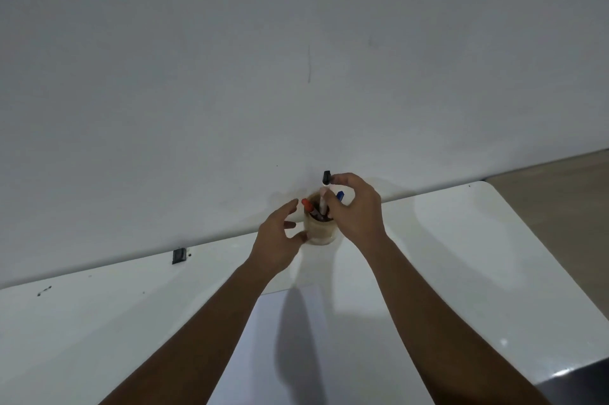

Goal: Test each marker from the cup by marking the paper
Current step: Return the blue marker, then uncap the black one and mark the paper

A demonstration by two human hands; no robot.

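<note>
A small beige cup (319, 233) stands at the far edge of the white table, against the wall. Out of it stick a red-capped marker (308, 205), a blue-capped marker (340, 196) and a white marker with a black cap (325, 188). My right hand (354, 210) pinches the black-capped marker, which is raised partly above the cup. My left hand (280, 236) hovers at the cup's left side with fingers spread, its thumb near the cup wall. A white sheet of paper (313, 348) lies on the table between my forearms.
The glossy white table (461, 256) has a rounded right corner, with tan floor (560, 193) beyond it. A small black clip (179, 255) sits at the table's far edge on the left. The plain wall (296, 75) rises directly behind the cup.
</note>
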